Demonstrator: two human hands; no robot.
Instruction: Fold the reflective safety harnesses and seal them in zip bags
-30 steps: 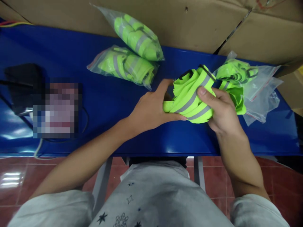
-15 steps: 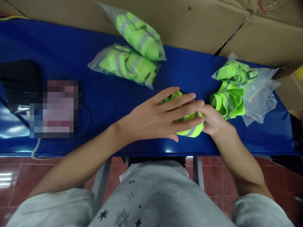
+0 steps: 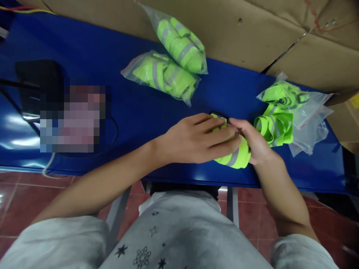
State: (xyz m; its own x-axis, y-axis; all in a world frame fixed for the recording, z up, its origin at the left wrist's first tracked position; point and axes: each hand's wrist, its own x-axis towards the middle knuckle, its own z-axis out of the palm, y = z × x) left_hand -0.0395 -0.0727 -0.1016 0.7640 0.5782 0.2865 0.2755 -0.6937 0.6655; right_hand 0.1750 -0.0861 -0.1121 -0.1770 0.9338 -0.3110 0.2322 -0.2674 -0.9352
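A rolled neon-yellow reflective strap (image 3: 235, 158) with a grey stripe is held between my two hands above the front of the blue table. My left hand (image 3: 200, 139) lies over its top and left side with the fingers curled across it. My right hand (image 3: 257, 144) grips the roll from the right, its thumb near the top. A dark piece, perhaps a buckle, shows at the roll's far edge. Just right of my right hand lies a loose folded reflective strap (image 3: 276, 125). Much of the held roll is hidden under my fingers.
Two clear bags of reflective straps (image 3: 185, 48) (image 3: 165, 76) lie toward the back. At right, another bagged strap (image 3: 283, 93) rests by clear zip bags (image 3: 311, 127). Cardboard boxes (image 3: 238, 33) line the back edge. A black object (image 3: 39, 86) with cables and a blurred item sit at left.
My left fingers have gone from spread to curled over the roll. My right thumb now shows at its top. The whole view has shifted and turned slightly.
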